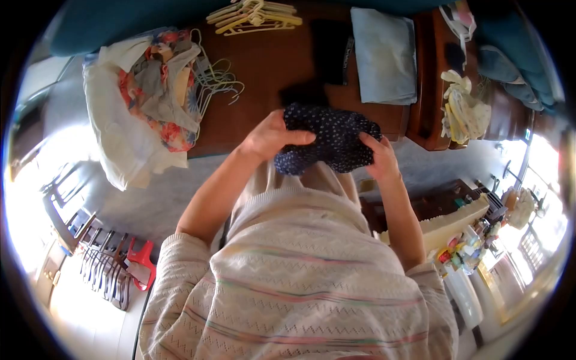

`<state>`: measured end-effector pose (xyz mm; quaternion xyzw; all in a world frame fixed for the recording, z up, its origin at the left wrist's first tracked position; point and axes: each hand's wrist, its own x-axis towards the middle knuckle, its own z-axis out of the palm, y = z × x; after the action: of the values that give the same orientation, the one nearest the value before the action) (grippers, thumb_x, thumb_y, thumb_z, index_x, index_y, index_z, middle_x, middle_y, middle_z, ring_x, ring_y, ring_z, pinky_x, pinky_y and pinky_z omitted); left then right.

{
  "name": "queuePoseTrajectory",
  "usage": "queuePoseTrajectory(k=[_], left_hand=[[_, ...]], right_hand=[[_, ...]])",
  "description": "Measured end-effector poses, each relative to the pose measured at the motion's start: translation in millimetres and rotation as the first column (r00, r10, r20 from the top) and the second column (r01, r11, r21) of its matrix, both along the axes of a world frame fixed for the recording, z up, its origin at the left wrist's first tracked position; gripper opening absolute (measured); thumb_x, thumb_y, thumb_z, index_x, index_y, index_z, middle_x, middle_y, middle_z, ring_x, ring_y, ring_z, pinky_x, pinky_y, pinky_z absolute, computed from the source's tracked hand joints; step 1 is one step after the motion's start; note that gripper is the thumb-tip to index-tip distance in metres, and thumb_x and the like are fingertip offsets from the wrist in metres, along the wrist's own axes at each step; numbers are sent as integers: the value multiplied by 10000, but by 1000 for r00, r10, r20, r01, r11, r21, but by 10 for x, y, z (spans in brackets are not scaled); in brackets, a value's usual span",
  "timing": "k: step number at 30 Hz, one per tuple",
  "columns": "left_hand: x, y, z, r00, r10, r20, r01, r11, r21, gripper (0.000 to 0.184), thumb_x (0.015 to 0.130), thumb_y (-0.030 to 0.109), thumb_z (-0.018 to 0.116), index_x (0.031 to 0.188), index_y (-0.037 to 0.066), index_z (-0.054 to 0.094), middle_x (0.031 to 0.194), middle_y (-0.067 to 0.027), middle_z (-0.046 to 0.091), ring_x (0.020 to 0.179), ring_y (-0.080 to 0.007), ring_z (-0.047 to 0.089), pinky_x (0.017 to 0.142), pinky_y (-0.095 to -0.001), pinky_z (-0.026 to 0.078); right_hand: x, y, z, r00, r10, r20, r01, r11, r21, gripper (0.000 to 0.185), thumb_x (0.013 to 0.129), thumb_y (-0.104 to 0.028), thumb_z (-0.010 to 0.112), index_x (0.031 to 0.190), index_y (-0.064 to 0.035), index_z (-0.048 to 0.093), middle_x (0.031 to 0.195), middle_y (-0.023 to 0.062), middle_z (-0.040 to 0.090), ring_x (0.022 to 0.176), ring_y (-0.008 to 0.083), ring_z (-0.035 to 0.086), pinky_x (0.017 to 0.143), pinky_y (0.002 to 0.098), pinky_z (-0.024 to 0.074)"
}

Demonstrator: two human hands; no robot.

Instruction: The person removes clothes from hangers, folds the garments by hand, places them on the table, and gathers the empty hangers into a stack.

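A dark navy cloth item with small white dots (327,135) is held bunched in front of my waist, near the table's front edge; its exact kind is unclear. My left hand (273,139) grips its left side, thumb lying on top and fingers behind the fabric. At the other end my right hand (380,157) pinches it, the thumb on top and the other fingers partly hidden. Beyond the cloth, a black fabric item with a lettered band (331,51) lies on the brown table (258,66). To its right is a folded light blue cloth (384,57).
A heap of white, grey and floral clothes (159,90) lies at the left, beside several wire hangers (216,84). Yellowish hangers (258,18) sit at the far edge. On the right, a wooden chair or stand (429,90) bears pale cloth (462,111). A red stool (142,261) stands lower left.
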<state>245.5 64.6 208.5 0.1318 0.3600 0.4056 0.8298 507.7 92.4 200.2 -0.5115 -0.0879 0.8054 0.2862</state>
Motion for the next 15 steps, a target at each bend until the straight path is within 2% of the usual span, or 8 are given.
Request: queuePoseTrajectory(k=[2,4,8,10,11,13,14,15], left_hand=[[104,14,-185,979,-17,-203,15,1000,-13,367,715,-69,593,1079,-25,573,954,-57,636,840,-149,598,818,-287,472],[237,88,-276,923,-2,-384,-1,1000,-8,496,655,-116,542,1144,-34,532,995,-64,612,875,-137,574,832,-281,460],[570,324,-209,827,228,-515,-109,962,251,590,643,-115,545,1220,-8,477,1114,-81,563,964,-148,545,869,-269,435],[685,477,-128,788,257,-560,-72,941,330,641,628,-113,544,1248,26,461,1154,-99,545,998,-180,538,891,-264,422],[723,532,-157,737,195,-648,87,922,376,653,622,-111,539,1251,45,462,1130,-104,550,994,-211,537,892,-278,424],[770,637,-250,582,107,-806,401,825,399,677,610,-106,529,1257,84,462,1083,-114,561,984,-275,535,893,-306,429],[845,690,-314,411,7,-912,532,810,246,586,594,-80,555,1153,92,545,944,-132,549,945,-331,507,869,-358,433],[913,726,-439,353,110,-929,573,759,308,524,595,-65,569,1096,90,569,913,-124,542,931,-323,509,859,-367,433]], right_hand=[[119,88,-55,997,-10,77,12,1000,-25,345,791,-11,617,1115,62,521,1036,132,603,943,233,597,802,338,505],[261,143,-147,986,-39,161,42,999,-16,395,788,-13,625,1151,71,493,1057,130,594,944,231,595,807,340,501],[482,334,-194,929,-159,335,130,986,107,489,808,-1,593,1257,53,406,1141,125,544,1003,218,553,870,333,453],[666,424,-239,966,-109,235,70,984,166,579,777,0,629,1296,23,374,1135,123,554,996,199,557,872,320,455],[756,464,-255,980,-81,184,44,979,197,625,762,0,647,1316,9,358,1132,123,559,993,189,559,873,313,457],[877,525,-197,958,155,239,-217,941,260,593,746,6,644,1290,-7,408,1124,107,565,989,177,553,870,296,446],[930,558,-183,925,268,271,-343,895,285,579,737,9,642,1277,-16,433,1120,100,568,987,170,550,869,287,441],[969,589,-194,829,382,409,-511,815,274,547,731,2,641,1248,-11,462,1102,94,575,976,165,549,861,281,438]])
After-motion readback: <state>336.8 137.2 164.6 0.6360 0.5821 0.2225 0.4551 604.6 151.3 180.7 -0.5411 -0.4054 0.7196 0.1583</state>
